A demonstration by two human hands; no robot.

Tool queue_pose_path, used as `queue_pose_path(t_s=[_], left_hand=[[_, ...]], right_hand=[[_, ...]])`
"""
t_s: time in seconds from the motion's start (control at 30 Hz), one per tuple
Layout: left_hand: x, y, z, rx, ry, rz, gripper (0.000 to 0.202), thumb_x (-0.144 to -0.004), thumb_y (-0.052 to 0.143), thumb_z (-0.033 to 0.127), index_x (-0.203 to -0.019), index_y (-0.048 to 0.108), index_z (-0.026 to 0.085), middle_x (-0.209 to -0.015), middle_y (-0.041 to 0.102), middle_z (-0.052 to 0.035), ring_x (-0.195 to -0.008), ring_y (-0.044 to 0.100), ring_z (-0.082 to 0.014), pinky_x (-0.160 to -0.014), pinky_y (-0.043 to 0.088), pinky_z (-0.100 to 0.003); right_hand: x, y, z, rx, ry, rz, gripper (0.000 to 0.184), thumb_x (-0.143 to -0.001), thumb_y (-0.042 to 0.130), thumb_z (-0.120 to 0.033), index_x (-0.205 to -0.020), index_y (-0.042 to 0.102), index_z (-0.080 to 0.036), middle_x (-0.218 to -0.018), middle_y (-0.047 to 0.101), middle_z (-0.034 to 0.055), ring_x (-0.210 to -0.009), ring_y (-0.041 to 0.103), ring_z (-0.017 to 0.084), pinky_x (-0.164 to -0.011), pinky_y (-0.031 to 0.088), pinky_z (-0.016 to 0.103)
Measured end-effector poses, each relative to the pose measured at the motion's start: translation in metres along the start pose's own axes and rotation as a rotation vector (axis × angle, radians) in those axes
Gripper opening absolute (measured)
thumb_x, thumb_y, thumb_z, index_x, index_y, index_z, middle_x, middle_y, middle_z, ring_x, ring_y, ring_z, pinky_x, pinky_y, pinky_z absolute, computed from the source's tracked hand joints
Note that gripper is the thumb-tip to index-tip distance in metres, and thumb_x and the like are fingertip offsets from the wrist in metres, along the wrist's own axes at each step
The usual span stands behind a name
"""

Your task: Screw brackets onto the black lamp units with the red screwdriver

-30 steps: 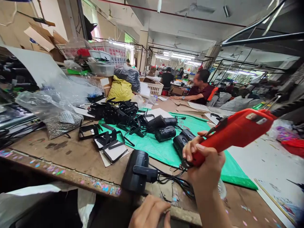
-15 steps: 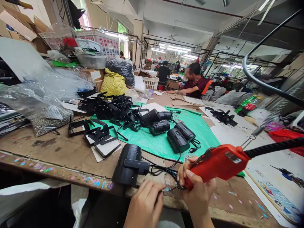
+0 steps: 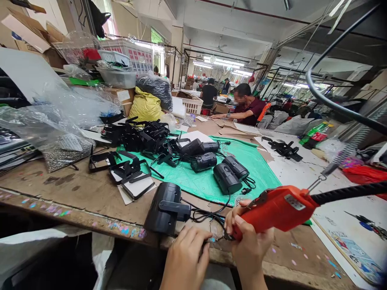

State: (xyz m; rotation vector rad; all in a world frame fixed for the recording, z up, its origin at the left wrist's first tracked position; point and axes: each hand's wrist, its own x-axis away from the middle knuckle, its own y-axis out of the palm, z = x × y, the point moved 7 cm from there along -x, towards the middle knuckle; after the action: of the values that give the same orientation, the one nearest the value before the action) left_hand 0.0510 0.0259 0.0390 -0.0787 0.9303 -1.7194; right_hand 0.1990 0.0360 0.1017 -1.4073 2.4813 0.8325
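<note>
— While the red power tool [image 3: 276,208] hangs from a coiled spring [image 3: 347,155], what is the worker gripping at the counter's near edge?

— The right hand [image 3: 249,243] is clenched round the tool's front end, its tip angled down at the wooden counter [image 3: 90,193] edge. The left hand [image 3: 186,259] is curled over something small just beside that tip; what it pinches cannot be made out.

— And nearest to them?

— A black lamp housing [image 3: 165,207] lies at the near edge, touching its cable [image 3: 208,215], which loops toward both hands. Farther in, on a green sheet [image 3: 256,161], sit more housings [image 3: 226,177] and a heap of black brackets [image 3: 142,135]. Another person [image 3: 246,105] sits at the far end.

— How should this be handled well?

— Judging by the grip, the tip should stay square on the piece, the left hand holding it firm against the counter edge with fingertips out of the bit's path, and the cable kept from snagging.
</note>
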Motion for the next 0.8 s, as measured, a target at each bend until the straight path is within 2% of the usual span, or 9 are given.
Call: queue_pose_path(t_s=[0.13, 0.3, 0.43, 0.6, 0.8], left_hand=[[0.001, 0.001, -0.001, -0.003, -0.012, 0.000, 0.027, -0.093, 0.054, 0.008, -0.110, 0.065, 0.027, -0.101, 0.073, -0.0017, -0.097, 0.068, -0.0267, -0.087, 0.059, -0.045], [-0.001, 0.000, 0.002, 0.002, -0.018, 0.016, 0.026, -0.092, 0.063, 0.014, -0.113, 0.068, 0.028, -0.103, 0.074, -0.0013, -0.098, 0.069, -0.0274, -0.092, 0.058, -0.047], [-0.005, -0.004, 0.006, 0.066, 0.000, 0.036, 0.030, -0.092, 0.072, 0.025, -0.120, 0.068, 0.033, -0.102, 0.075, 0.0005, -0.096, 0.071, -0.0237, -0.091, 0.058, -0.040], [-0.005, -0.008, 0.006, 0.106, 0.021, 0.066, 0.007, -0.097, 0.066, 0.031, -0.098, 0.073, 0.029, -0.091, 0.076, 0.0019, -0.087, 0.071, -0.0214, -0.076, 0.054, -0.032], [-0.004, -0.007, 0.004, 0.089, 0.008, 0.107, 0.022, -0.097, 0.065, 0.041, -0.085, 0.067, 0.023, -0.082, 0.073, 0.0018, -0.080, 0.070, -0.0201, -0.068, 0.049, -0.030]], right_hand=[[0.000, -0.002, 0.002, 0.007, 0.011, 0.014, 0.026, -0.080, 0.068, -0.021, -0.104, 0.057, -0.020, -0.062, 0.055, -0.0061, -0.043, 0.048, 0.011, -0.045, 0.039, 0.024], [-0.010, 0.007, -0.021, -0.049, -0.025, 0.025, 0.027, -0.074, 0.066, -0.020, -0.100, 0.059, -0.020, -0.057, 0.053, -0.0069, -0.039, 0.045, 0.010, -0.042, 0.038, 0.023], [-0.014, 0.021, -0.034, -0.156, 0.027, -0.006, 0.024, -0.072, 0.065, -0.021, -0.095, 0.061, -0.020, -0.056, 0.051, -0.0069, -0.036, 0.042, 0.008, -0.041, 0.038, 0.021], [-0.011, 0.030, -0.036, -0.219, 0.071, -0.034, 0.024, -0.073, 0.067, -0.024, -0.096, 0.062, -0.022, -0.055, 0.050, -0.0073, -0.036, 0.040, 0.008, -0.039, 0.038, 0.020], [-0.011, 0.034, -0.040, -0.219, 0.045, -0.041, 0.022, -0.074, 0.064, -0.022, -0.096, 0.063, -0.022, -0.056, 0.049, -0.0070, -0.036, 0.040, 0.007, -0.040, 0.038, 0.020]])
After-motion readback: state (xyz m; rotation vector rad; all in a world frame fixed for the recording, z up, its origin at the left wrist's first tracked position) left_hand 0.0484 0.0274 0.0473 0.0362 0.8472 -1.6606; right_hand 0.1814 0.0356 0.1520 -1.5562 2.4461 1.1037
